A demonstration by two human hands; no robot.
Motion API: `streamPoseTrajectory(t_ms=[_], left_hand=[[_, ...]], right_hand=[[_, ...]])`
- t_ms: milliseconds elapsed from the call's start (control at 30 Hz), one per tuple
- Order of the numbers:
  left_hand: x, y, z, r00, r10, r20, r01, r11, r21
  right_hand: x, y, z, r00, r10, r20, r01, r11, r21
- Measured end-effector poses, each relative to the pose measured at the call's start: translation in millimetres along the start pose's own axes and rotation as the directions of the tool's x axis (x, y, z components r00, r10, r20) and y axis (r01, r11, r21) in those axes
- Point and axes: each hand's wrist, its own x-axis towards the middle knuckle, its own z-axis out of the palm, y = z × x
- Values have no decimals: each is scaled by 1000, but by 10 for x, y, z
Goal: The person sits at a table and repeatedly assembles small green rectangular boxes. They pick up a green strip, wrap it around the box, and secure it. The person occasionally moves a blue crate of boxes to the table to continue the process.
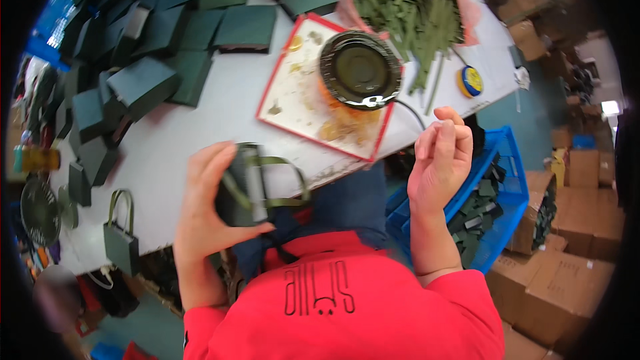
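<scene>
Nearest us, left hand [203, 207] fingers grip small dark green bag [243, 187] with olive handle, at worktop [200, 127] front edge. Right hand [440, 157] empty, fingers loosely curled, raised above blue crate [510, 180]. Beyond, we see red-edged tray [300, 93] carrying round black pot [360, 70]. Farther: green strips [410, 7] in pink bag, green boxes [167, 40] piled left.

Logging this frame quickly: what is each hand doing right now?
Left hand: closed around a small dark green bag with olive ribbon handles.
Right hand: raised, fingers curled; nothing visible in it.
</scene>
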Motion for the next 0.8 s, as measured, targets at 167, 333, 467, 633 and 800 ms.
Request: streamPoseTrajectory(t_ms=[167, 333, 467, 633, 800], left_hand=[[-88, -13, -172, 967, -228, -117, 252, 928, 276], [-254, -125, -354, 907, -317, -277, 415, 788, 455], [-509, -234, -575, 847, -375, -378, 531, 651, 543], [-594, -221, -664, 773, -476, -419, 621, 437, 650], [-754, -220, -753, 669, -549, -501, 733, 378, 566]], right_hand=[[372, 29, -418, 996, -3, -94, -20, 969, -245], [628, 316, -751, 1000, -29, 7, 27, 810, -585], [814, 363, -838, 964, -13, 265, 252, 363, -897], [1006, 499, -1647, 816, 306, 490, 381, 353, -855], [1065, 446, -1604, 764, 325, 558, 431, 387, -815]])
